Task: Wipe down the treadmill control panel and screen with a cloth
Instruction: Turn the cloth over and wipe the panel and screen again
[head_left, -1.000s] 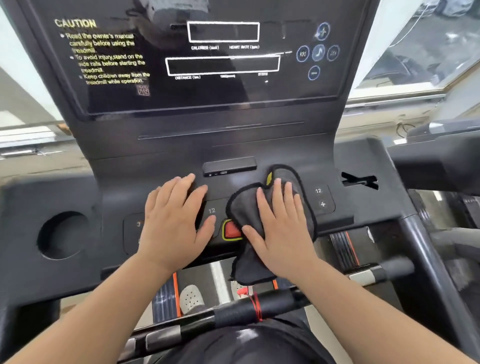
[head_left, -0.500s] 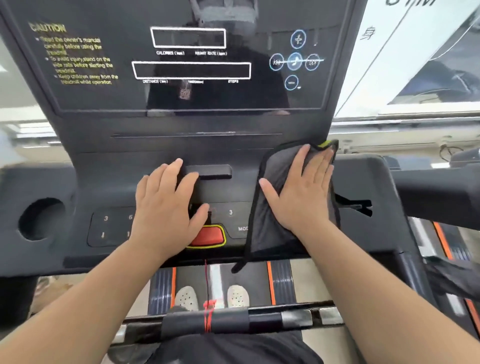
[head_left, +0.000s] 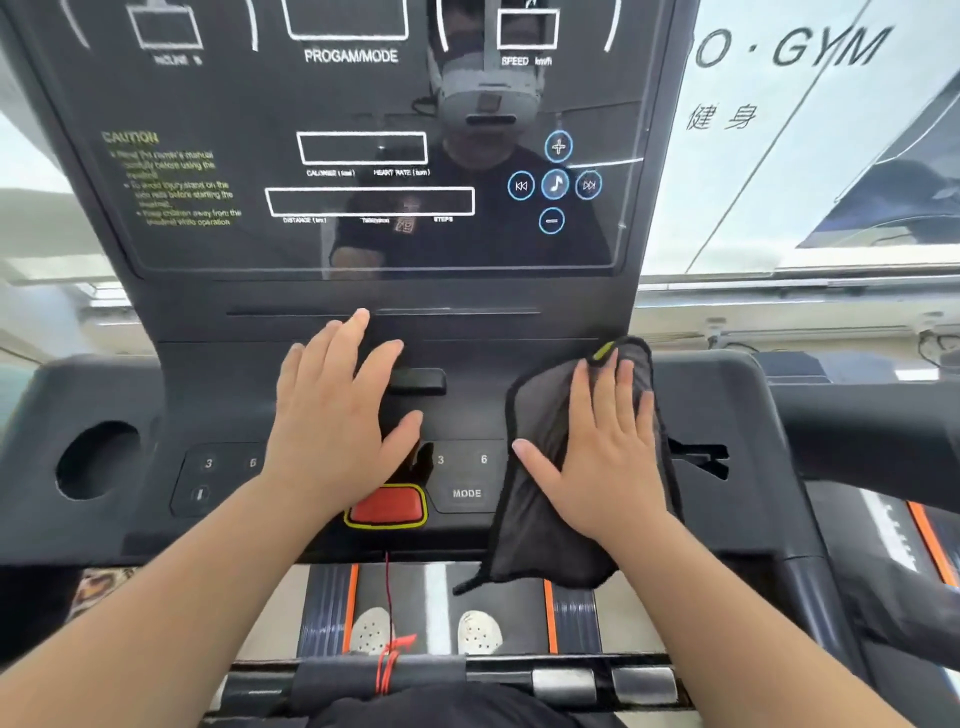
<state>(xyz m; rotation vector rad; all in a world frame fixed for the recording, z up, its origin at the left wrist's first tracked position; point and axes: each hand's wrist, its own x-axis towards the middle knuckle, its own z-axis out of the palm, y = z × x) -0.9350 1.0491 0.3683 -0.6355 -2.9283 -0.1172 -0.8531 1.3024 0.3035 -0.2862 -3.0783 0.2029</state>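
Pressing one cloth flat, right hand fingers spread, left hand open on control panel

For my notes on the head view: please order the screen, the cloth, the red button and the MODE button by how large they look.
1. screen
2. cloth
3. red button
4. MODE button

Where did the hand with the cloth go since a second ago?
The right hand slid the dark grey cloth with black edging from beside the red oval stop button to the right side of the black control panel. The cloth stayed under its flat palm. The left hand stayed pressed flat on the panel's middle.
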